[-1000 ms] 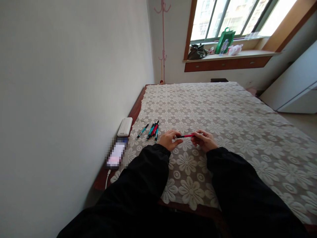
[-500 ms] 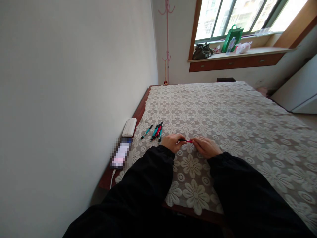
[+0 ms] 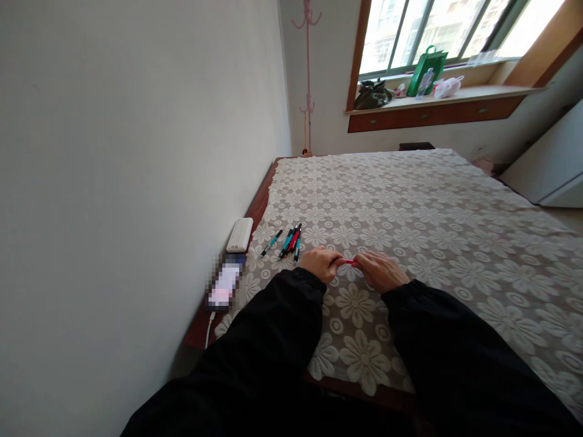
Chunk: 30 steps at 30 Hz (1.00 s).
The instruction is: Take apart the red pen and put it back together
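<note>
Item: red pen (image 3: 349,261), held level just above the lace cloth (image 3: 410,200), between your two hands at the near edge of the bed.

Left hand (image 3: 321,263): fingers curled shut around the pen's left end. Right hand (image 3: 381,271): fingers pinched closed on its right end. Only a short red stretch shows between them; the rest is hidden, so you cannot tell tip from cap.

Handling, as judged: light, stiff, smooth plastic; likely to roll if laid on the cloth, and small parts could slip from your fingers. Grip the barrel near each end, with fingertips, not the palm.

Nearby: pen cluster (image 3: 291,240), teal, red and black, just left of your left hand; single teal pen (image 3: 272,242) a little apart; white power bank (image 3: 240,234) by the wall; phone (image 3: 225,282) with cable at the bed's edge. Green bag (image 3: 427,70) on the window ledge, well apart.
</note>
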{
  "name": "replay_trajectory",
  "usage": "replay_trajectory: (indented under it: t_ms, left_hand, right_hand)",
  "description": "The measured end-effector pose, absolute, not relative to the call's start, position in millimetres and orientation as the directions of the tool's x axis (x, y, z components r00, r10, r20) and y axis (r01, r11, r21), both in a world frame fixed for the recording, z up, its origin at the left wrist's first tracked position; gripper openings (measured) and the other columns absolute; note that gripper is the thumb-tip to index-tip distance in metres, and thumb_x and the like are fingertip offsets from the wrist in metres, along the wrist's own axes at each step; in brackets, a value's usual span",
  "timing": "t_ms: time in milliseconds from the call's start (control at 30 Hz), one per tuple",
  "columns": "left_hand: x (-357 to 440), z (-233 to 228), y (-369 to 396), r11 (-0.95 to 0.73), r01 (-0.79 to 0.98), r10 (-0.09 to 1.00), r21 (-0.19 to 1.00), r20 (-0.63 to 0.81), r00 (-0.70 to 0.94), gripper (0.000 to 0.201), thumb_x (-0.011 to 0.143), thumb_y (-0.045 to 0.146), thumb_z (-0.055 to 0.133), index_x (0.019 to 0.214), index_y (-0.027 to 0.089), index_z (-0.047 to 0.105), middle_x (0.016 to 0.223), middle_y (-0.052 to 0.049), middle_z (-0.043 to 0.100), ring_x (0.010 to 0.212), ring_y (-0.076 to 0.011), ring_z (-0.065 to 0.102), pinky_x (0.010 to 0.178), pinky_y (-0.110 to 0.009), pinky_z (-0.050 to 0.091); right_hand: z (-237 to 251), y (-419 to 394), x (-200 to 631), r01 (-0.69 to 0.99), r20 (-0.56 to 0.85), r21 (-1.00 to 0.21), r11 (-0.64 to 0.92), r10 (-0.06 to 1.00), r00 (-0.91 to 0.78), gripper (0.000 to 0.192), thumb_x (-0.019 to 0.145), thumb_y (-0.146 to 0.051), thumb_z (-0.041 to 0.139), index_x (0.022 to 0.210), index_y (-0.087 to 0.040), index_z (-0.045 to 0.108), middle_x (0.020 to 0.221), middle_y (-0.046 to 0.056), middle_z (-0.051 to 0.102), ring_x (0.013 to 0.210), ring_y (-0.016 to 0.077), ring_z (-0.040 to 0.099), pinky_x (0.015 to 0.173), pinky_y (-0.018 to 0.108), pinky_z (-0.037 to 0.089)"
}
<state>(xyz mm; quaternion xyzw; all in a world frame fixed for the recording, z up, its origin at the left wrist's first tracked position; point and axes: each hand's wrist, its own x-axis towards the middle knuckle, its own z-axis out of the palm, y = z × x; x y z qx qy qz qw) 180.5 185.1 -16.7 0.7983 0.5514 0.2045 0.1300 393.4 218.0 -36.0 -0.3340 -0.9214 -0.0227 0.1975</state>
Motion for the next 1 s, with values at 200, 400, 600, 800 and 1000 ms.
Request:
replay_trajectory:
  t_ms: [200,400,600,800,1000]
  left_hand:
    - [183.9,-7.6,179.9,-0.286,0.890,0.958,0.356,0.078,0.277,0.032,0.097,0.040,0.043,0.099,0.027,0.071,0.090,-0.004,0.070,0.086,-0.0198,0.063,0.073,-0.029,0.045]
    - [184.4,-8.2,181.5,-0.220,0.878,0.967,0.426,-0.025,0.254,0.039,0.098,0.038,0.037,0.083,0.026,0.071,0.077,-0.002,0.069,0.075,-0.0189,0.063,0.063,-0.027,0.039]
    - [180.5,-15.9,186.3,-0.272,0.779,0.961,0.566,0.124,0.245,0.028,0.094,0.046,0.051,0.108,0.029,0.069,0.088,0.001,0.071,0.080,-0.0166,0.063,0.071,-0.026,0.044]
    - [176.4,-17.1,189.6,-0.332,0.721,0.943,0.608,0.245,0.227,0.020,0.088,0.032,0.062,0.105,0.025,0.069,0.091,0.000,0.070,0.080,-0.0140,0.062,0.080,-0.025,0.047]
    - [174.5,-17.6,189.7,-0.290,0.795,0.957,0.533,0.155,0.246,0.045,0.097,0.048,0.041,0.076,0.022,0.071,0.070,-0.002,0.067,0.081,-0.0179,0.061,0.074,-0.027,0.044]
  right_hand:
    - [-27.3,213.6,389.2,0.604,0.441,0.036,0.796,0.530,-0.725,0.031,0.103,-0.021,0.041,0.076,-0.019,0.058,0.070,0.004,0.061,0.068,0.0179,0.054,0.069,0.030,0.034]
    - [-20.8,213.3,387.1,0.577,0.457,0.101,0.810,0.478,-0.750,0.030,0.102,-0.022,0.043,0.077,-0.019,0.059,0.073,0.005,0.061,0.072,0.0195,0.054,0.070,0.032,0.034]
    - [-27.6,217.8,393.9,0.620,0.493,-0.064,0.782,0.565,-0.662,0.028,0.104,-0.032,0.040,0.092,-0.020,0.062,0.084,0.006,0.068,0.078,0.0199,0.060,0.075,0.031,0.040]
    - [-33.3,216.5,395.1,0.648,0.408,-0.217,0.730,0.671,-0.619,0.028,0.103,-0.038,0.041,0.098,-0.021,0.062,0.087,0.005,0.070,0.077,0.0193,0.064,0.071,0.030,0.043]
    - [-32.5,218.5,392.3,0.629,0.443,-0.219,0.746,0.650,-0.617,0.024,0.103,-0.032,0.041,0.094,-0.021,0.060,0.088,0.006,0.069,0.083,0.0200,0.063,0.077,0.030,0.044]
